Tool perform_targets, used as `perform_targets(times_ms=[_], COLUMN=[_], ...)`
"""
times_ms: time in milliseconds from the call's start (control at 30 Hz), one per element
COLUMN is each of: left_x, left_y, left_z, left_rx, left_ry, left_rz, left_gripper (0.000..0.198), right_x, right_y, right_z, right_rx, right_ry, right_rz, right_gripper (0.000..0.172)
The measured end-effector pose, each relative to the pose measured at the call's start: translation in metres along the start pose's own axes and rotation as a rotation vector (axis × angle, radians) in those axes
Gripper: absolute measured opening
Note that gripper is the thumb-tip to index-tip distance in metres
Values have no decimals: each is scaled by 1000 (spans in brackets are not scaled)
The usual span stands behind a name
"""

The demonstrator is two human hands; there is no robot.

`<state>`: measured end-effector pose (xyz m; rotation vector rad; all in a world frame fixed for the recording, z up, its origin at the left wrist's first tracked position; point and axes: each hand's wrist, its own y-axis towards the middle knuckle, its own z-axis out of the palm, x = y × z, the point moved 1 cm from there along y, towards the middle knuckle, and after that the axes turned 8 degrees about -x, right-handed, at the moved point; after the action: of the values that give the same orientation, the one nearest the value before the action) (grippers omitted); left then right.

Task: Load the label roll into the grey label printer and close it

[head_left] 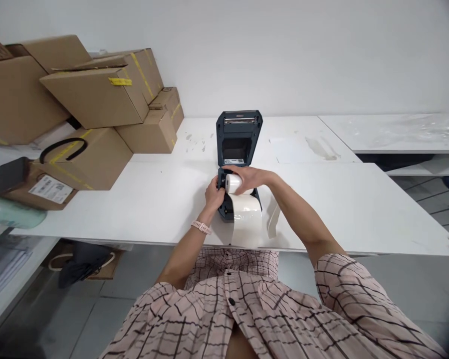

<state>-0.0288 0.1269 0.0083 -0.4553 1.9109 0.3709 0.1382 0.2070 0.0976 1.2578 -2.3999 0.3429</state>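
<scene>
A dark label printer stands on the white table with its lid raised. My right hand grips a white label roll from above and the right, over the printer's open bay. From that roll a wide pale label strip hangs forward over the printer's front toward the table edge. My left hand is closed on the printer's left side, its fingertips at the inner edge near the roll's end. What lies under those fingertips is partly hidden. Right of the printer lies a loose curled strip.
Cardboard boxes are stacked at the left, with a phone-like dark object and a mint-green roll-shaped thing in front. A clear plastic sheet lies at the far right. The table's front edge runs close to my body.
</scene>
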Motion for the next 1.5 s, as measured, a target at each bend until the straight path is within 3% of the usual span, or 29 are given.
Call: perform_targets(times_ms=[133,267,333,467,633,767,933,1000,1100,1200,1300,1367,1500], left_x=[4,6,6,6,12,16,15,15,19,22,22,20,14], left_y=[1,0,0,1,4,6,5,5,7,9,9,8,5], left_z=[1,2,2,2,3,2,2,3,5,7,7,6,6], left_rx=[17,1,4,7,5,15,10,12,12,6,7,4,4], left_ry=[-26,-59,-79,-92,-134,-145,-139,-142,-165,-180,-181,-183,-198], left_rz=[13,-13,-14,-25,-33,-37,-22,-23,-25,-20,-18,-18,-29], left_gripper=[72,71,70,71,73,73,71,70,72,73,73,73,72], right_x=[1,-35,-65,-117,-138,-150,-164,-159,-136,-98,-51,-23,6], right_y=[-60,-90,-85,-58,-42,-69,-145,-166,-177,-165,-133,-101,-28], right_z=[-49,-70,-60,-19,17,14,25,41,58,46,14,-3,1], right_rx=[-124,-370,-512,-713,-634,-591,-801,-728,-546,-545,-490,-376,-137], right_ry=[224,331,401,546,589,685,884,898,872,875,840,651,88], right_rz=[-190,-64,70,355,494,449,426,463,508,361,45,-82,-35], right_gripper=[108,108,107,107,115,107,72,65,57,48,44,42,42])
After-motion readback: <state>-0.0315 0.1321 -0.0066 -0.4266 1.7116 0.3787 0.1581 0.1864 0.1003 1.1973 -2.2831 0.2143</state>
